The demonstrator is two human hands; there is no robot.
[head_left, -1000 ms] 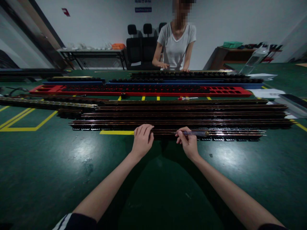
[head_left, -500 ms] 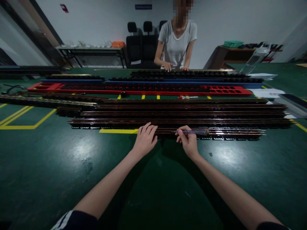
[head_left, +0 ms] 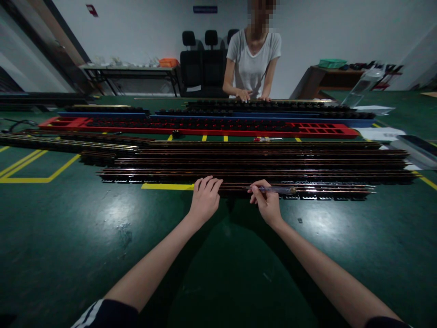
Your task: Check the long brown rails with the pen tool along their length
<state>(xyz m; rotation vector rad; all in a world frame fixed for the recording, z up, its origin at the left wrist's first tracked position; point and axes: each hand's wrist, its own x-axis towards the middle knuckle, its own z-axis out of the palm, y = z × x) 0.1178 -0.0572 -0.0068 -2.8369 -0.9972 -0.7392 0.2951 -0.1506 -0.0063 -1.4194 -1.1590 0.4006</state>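
My left hand (head_left: 205, 197) bends over the left end of the nearest black strip with copper rods (head_left: 327, 188), fingers on its far side, gripping it there; the thumb is mostly hidden. My right hand (head_left: 266, 202) is closed around a screwdriver (head_left: 285, 190) with a clear handle. The screwdriver lies almost level along the strip, its handle end to the right and its thin shaft leftward between my hands. Where the tip touches is too small to make out. Just beyond lie several similar black strips (head_left: 256, 174), side by side.
Further back lie a long red fixture (head_left: 143, 131), a blue rail (head_left: 307, 120) and another screwdriver (head_left: 268, 139). Opposite, a co-worker (head_left: 254, 59) has both hands at a far strip. A clear bottle (head_left: 363, 84), papers (head_left: 384, 133) and a dark-screened device (head_left: 421, 145) are at right.
My left hand has shifted very slightly left, its thumb now tucked out of sight. My right hand keeps the screwdriver in nearly the same place. The co-worker's hand has moved slightly right.
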